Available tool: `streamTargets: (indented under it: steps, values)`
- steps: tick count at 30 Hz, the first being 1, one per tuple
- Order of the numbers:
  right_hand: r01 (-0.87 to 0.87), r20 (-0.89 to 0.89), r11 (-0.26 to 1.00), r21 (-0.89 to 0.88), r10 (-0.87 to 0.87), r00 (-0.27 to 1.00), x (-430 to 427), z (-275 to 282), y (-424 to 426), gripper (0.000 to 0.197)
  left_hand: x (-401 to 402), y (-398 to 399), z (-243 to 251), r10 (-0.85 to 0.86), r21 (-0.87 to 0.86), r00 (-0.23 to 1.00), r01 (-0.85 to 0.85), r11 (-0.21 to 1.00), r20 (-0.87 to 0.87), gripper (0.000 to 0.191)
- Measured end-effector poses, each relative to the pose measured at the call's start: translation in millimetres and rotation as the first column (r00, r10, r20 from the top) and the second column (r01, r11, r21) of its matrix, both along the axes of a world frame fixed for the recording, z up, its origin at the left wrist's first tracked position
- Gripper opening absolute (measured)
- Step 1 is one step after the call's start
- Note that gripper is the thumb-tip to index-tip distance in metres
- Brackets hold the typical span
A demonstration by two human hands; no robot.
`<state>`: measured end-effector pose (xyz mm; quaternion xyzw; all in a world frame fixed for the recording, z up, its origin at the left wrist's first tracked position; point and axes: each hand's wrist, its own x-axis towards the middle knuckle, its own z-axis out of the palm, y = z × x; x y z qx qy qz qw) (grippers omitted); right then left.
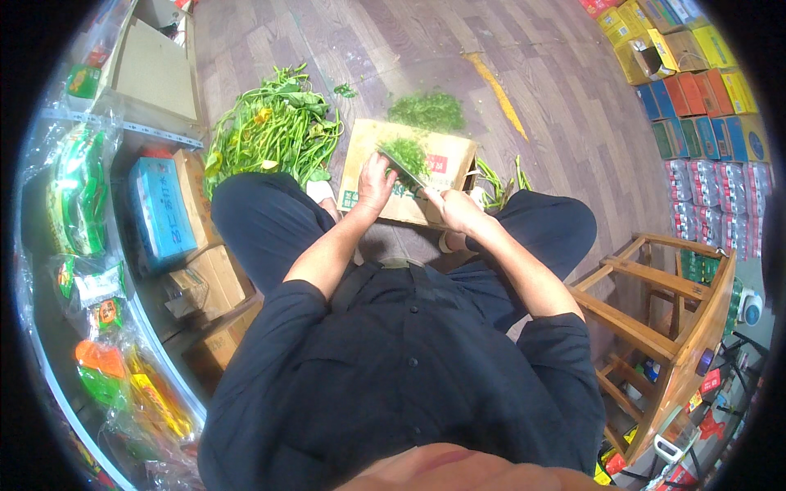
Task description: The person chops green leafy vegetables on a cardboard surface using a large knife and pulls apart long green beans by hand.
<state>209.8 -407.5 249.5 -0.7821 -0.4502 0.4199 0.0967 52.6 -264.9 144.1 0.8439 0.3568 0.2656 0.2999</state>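
Between my feet a flattened-looking cardboard box (366,146) with printing lies on the floor. Chopped greens (408,150) are heaped on top of it. My right hand (459,210) grips a knife (402,164), whose blade slants up and left along the near side of the heap. At the blade's far end is my left hand (376,183), fingers curled by the greens; whether it pinches anything is hidden. Past the box's far edge, more chopped greens (427,111) are piled on the floor. Whole leafy stems (276,126) form a large heap to the left.
A few loose stems (521,173) lie right of the box. Shelving with packaged goods (80,190) and a blue carton (163,205) lines my left. On the right are a wooden stool (638,294) on its side, wrapped bottle packs (715,190) and stacked boxes (688,92).
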Motion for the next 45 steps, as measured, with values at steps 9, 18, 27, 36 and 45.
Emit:
streamTargets:
  steps: [9, 18, 27, 36, 45]
  values:
    - [0.01, -0.012, 0.997, -0.074, -0.011, 1.0, 0, 5, 3, 0.078, -2, -14, 26, 0.05, 0.426, 0.987, 0.02, 0.905, -0.153, 0.046]
    - [-0.009, 0.0, 0.993, -0.12, 0.009, 1.0, -2, 7, 6, 0.074, -3, -3, 8, -0.033, 0.051, 0.999, 0.032, 0.998, 0.014, 0.024]
    - [0.045, -0.033, 0.999, 0.008, -0.045, 0.998, -21, -24, 67, 0.074, -6, 4, 10, -0.054, 0.029, 0.998, 0.054, 0.998, 0.017, 0.016]
    - [-0.105, 0.028, 0.965, 0.241, 0.101, 0.994, -8, 4, 34, 0.068, -7, 1, 2, 0.032, 0.001, 0.999, -0.032, 0.999, 0.02, 0.015]
    - [-0.005, -0.013, 0.999, 0.038, 0.005, 1.0, -8, -6, 11, 0.071, -6, -1, 5, 0.039, 0.002, 0.999, -0.039, 0.999, 0.033, 0.013]
